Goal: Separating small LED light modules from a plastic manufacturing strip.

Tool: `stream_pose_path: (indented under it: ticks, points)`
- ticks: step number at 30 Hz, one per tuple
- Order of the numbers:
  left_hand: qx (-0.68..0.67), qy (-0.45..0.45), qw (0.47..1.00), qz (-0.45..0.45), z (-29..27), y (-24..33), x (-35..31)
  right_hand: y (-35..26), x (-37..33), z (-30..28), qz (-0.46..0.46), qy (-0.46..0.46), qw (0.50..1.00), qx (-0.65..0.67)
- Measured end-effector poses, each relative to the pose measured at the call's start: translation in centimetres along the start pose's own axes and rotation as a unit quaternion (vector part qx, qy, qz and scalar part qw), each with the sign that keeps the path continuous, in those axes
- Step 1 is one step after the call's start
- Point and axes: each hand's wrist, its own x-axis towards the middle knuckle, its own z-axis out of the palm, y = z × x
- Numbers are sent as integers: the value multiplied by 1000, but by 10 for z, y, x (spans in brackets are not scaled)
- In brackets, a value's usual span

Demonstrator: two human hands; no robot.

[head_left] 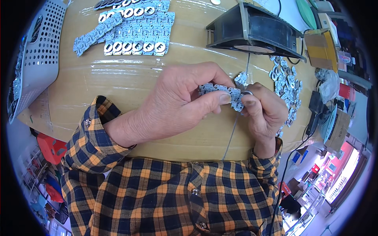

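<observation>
Over the table, my left hand (pixel 173 98) is closed on a short strip of small circuit boards (pixel 219 89), its thumb lying along the near side. My right hand (pixel 267 110) pinches the end of the same strip between thumb and bent fingers. A shiny round rim (pixel 246 93) shows at those fingertips; whether it belongs to a board I cannot tell. Just beyond the strip is a single small board (pixel 240 78). The fingers hide parts of the strip.
Panels of joined circuit boards (pixel 138 33) lie stacked at the far left. Left of them stands a white perforated basket (pixel 45 43). A black fan (pixel 252 29) sits at the far right, near a heap of separated boards (pixel 289 86). A cardboard box (pixel 321 49) and cables lie beyond.
</observation>
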Motion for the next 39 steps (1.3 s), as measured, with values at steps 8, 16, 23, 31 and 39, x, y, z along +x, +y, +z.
stream_pose_path:
  ticks: [8,16,23,31,39]
  points:
    - [16,25,994,106,0,-6,1,1,3,-1,-28,-21,999,-17]
    - [-7,-2,1000,-5,2,1,1,5,1,-2,-15,20,999,30]
    - [-22,-25,999,-24,1,2,-2,-5,1,3,-6,-62,998,4]
    - [-118,-40,989,-76,-3,3,1,-12,0,3,101,-45,992,58]
    - [-284,-70,948,-124,-3,-1,4,-9,-2,4,256,-55,863,432]
